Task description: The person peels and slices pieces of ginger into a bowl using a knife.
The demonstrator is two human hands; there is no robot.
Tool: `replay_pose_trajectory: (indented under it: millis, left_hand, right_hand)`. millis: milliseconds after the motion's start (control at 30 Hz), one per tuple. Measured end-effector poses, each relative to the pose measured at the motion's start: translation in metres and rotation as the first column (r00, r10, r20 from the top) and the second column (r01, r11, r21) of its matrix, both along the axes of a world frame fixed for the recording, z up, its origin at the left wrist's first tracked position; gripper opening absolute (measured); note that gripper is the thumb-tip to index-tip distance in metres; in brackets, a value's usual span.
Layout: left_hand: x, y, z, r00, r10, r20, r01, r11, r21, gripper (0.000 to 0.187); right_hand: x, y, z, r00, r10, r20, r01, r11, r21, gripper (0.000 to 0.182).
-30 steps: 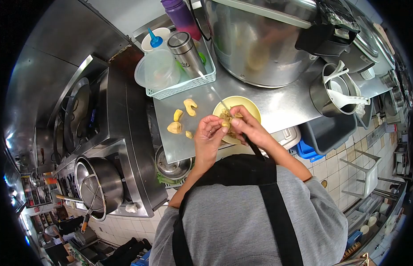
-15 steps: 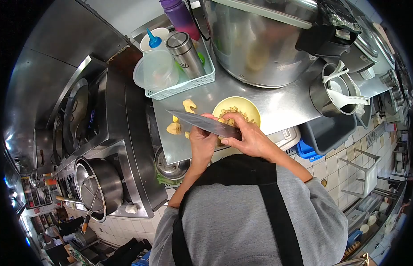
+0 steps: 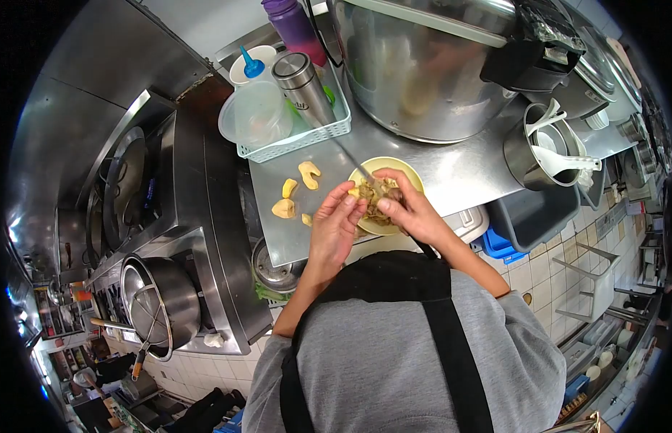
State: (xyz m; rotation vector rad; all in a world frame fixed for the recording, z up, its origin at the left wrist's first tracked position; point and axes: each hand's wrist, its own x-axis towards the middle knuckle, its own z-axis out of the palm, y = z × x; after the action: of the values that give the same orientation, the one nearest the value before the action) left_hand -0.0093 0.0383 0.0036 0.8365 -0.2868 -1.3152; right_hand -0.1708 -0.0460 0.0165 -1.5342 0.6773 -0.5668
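Observation:
My right hand (image 3: 409,208) is closed around a knife (image 3: 356,162), whose blade is turned nearly edge-on and points away from me. In the fingertips of my left hand (image 3: 334,224) is a small yellow piece of ginger (image 3: 354,193), close to the knife. Both hands are over a yellow bowl (image 3: 414,173) that holds brownish peelings (image 3: 372,211). To the left of the bowl, several peeled pieces of ginger (image 3: 283,208) lie on the steel counter (image 3: 278,242). My right fingers hide the knife's handle in part.
A pale basket (image 3: 296,148) holding a steel flask (image 3: 305,90) and a plastic tub stands at the back left. Behind the bowl is a large steel cooker (image 3: 422,86). On the right stands a pot (image 3: 522,155) with white ladles. A stove (image 3: 199,173) is at the left.
The knife has turned from broadside across my hands to nearly edge-on, its tip swinging away. My left hand has come out from behind the blade, showing the ginger piece.

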Motion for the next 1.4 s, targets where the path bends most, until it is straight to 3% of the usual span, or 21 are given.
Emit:
replay_pose_trajectory:
  millis: [67, 167, 200, 300, 400, 800, 933, 1000, 1100, 1200, 1233, 1300, 1333, 1400]
  left_hand:
    - [0.001, 0.000, -0.004, 0.996, 0.001, -0.085, 0.002, 0.999, 0.032, 0.034]
    - [0.000, 0.001, -0.003, 0.995, -0.009, -0.096, 0.016, 0.998, 0.063, 0.035]
    - [0.001, 0.001, -0.002, 0.994, -0.020, -0.103, 0.028, 0.997, 0.073, 0.035]
    - [0.002, 0.001, -0.003, 0.996, -0.015, -0.086, 0.023, 0.995, 0.096, 0.036]
    - [0.000, 0.003, -0.003, 1.000, 0.005, -0.022, -0.003, 0.996, 0.090, 0.037]
    - [-0.007, 0.006, -0.002, 0.999, -0.008, -0.050, 0.012, 0.997, 0.077, 0.037]
    - [-0.004, 0.007, -0.002, 0.995, -0.012, -0.101, 0.022, 0.996, 0.092, 0.032]
    - [-0.004, 0.008, -0.004, 0.999, -0.037, -0.026, 0.039, 0.997, 0.073, 0.028]
    - [-0.004, 0.008, -0.004, 0.997, -0.076, 0.009, 0.076, 0.996, 0.053, 0.023]
    - [-0.004, 0.007, 0.000, 0.991, -0.130, -0.012, 0.131, 0.989, 0.070, 0.022]
    - [-0.004, 0.007, 0.001, 0.989, -0.150, -0.021, 0.151, 0.985, 0.081, 0.022]
    - [-0.003, 0.006, -0.001, 0.982, -0.165, -0.093, 0.169, 0.985, 0.036, 0.021]
    - [-0.002, 0.005, -0.002, 0.976, -0.175, -0.127, 0.178, 0.984, 0.011, 0.021]
    - [-0.001, 0.004, -0.006, 0.979, -0.128, -0.161, 0.132, 0.991, 0.012, 0.023]
  right_hand:
    - [0.002, 0.009, 0.000, 1.000, 0.004, -0.016, -0.008, 0.961, -0.276, 0.059]
    - [0.000, 0.018, 0.028, 0.967, 0.079, -0.241, -0.138, 0.962, -0.237, 0.061]
    - [0.004, 0.020, 0.025, 0.979, 0.043, -0.200, -0.113, 0.929, -0.353, 0.065]
    - [0.002, 0.019, 0.033, 0.932, 0.082, -0.353, -0.177, 0.953, -0.246, 0.069]
    - [0.002, 0.020, 0.024, 0.947, 0.035, -0.318, -0.158, 0.915, -0.370, 0.071]
    - [0.004, 0.018, 0.030, 0.950, 0.057, -0.307, -0.166, 0.925, -0.342, 0.064]
    - [0.004, 0.016, 0.025, 0.970, 0.079, -0.228, -0.156, 0.926, -0.343, 0.058]
    - [0.005, 0.016, 0.026, 0.971, 0.080, -0.225, -0.150, 0.937, -0.315, 0.055]
    - [0.010, 0.015, 0.009, 0.996, 0.018, -0.086, -0.051, 0.915, -0.400, 0.049]
    - [0.008, 0.008, 0.001, 0.997, 0.046, -0.056, -0.057, 0.976, -0.209, 0.042]
    - [0.007, 0.005, 0.002, 0.998, 0.043, 0.041, -0.046, 0.997, 0.057, 0.039]
    - [0.002, -0.001, 0.004, 0.977, -0.034, 0.210, -0.091, 0.826, 0.557, 0.034]
    - [-0.001, -0.005, 0.004, 0.986, -0.020, 0.165, -0.068, 0.858, 0.510, 0.033]
    - [0.001, -0.002, -0.002, 0.996, 0.015, 0.092, -0.024, 0.995, 0.098, 0.040]
